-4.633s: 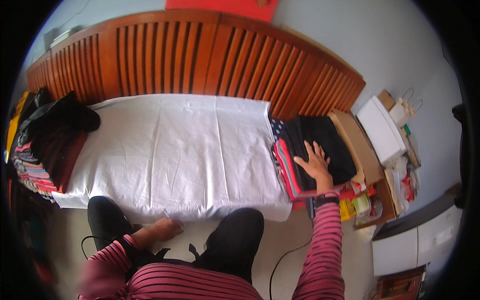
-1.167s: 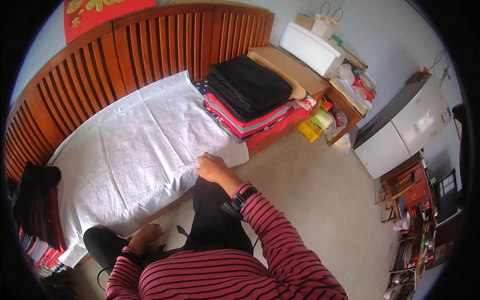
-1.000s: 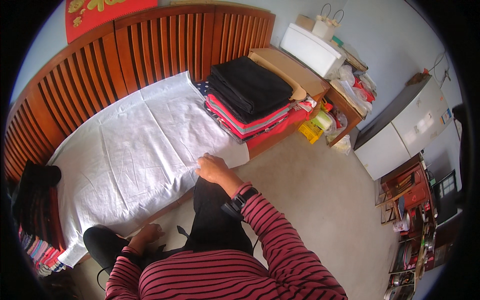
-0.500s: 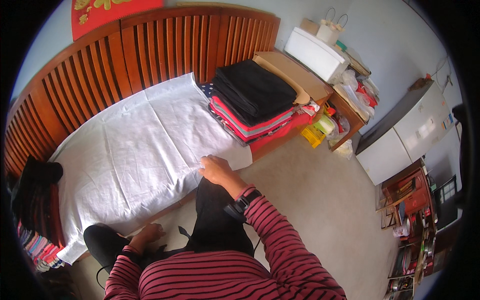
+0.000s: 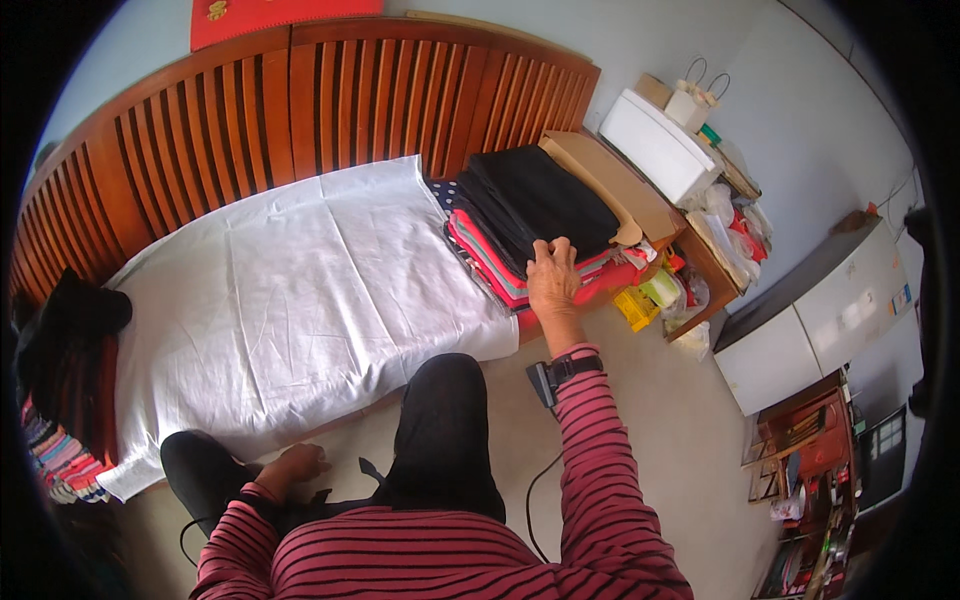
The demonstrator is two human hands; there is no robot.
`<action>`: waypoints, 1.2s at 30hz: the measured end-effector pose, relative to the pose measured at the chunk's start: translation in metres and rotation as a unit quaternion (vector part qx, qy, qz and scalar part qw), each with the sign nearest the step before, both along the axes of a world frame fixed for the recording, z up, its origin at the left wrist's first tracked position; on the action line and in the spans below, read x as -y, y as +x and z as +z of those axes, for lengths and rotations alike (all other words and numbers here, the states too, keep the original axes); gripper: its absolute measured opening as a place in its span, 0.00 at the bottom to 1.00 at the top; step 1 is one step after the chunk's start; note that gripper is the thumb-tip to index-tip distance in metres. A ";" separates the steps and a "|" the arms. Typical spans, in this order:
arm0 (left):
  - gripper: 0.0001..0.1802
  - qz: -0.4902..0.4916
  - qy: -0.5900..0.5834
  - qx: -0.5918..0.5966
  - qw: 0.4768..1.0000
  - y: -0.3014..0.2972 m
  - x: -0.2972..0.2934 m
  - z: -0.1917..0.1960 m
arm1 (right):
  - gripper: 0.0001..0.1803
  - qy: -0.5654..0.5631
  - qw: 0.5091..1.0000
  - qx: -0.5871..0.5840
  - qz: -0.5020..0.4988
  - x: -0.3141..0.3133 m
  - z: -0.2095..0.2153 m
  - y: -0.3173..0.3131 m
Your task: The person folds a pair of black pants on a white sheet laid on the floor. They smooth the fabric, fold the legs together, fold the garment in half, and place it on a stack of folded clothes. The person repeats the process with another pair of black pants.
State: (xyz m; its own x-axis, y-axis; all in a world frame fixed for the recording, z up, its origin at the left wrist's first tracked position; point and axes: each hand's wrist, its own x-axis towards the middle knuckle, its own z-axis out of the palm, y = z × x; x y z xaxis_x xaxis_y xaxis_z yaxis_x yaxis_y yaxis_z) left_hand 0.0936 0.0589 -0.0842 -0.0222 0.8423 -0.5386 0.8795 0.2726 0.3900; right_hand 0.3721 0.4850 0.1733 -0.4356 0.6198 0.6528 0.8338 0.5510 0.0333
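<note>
Right now the right hand (image 5: 551,277) rests fingers-down on the near edge of the folded clothes stack (image 5: 530,225); the left hand (image 5: 297,463) lies loosely curled, empty, on the knee.

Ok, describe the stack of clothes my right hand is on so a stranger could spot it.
Find the white sheet below the slatted wooden headboard. At its right end sits a pile of folded clothes, where the right hand rests. Its top layer is black over red and pink folds, unlike the cardboard beside it.
</note>
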 end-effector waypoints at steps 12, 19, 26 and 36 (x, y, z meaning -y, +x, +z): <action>0.22 0.018 -0.009 0.038 0.999 -0.009 0.004 -0.026 | 0.12 0.030 0.996 0.085 0.013 -0.026 0.004 -0.005; 0.24 -0.021 0.020 0.019 0.999 -0.009 0.004 -0.033 | 0.13 0.003 0.998 0.052 -0.019 -0.034 0.010 -0.019; 0.25 -0.040 0.021 0.027 0.999 -0.008 0.000 -0.028 | 0.09 -0.066 0.994 -0.080 -0.045 -0.046 0.010 -0.025; 0.28 -0.098 0.031 0.017 0.995 -0.024 -0.003 -0.087 | 0.10 -0.113 0.984 0.129 -0.042 -0.058 0.028 -0.030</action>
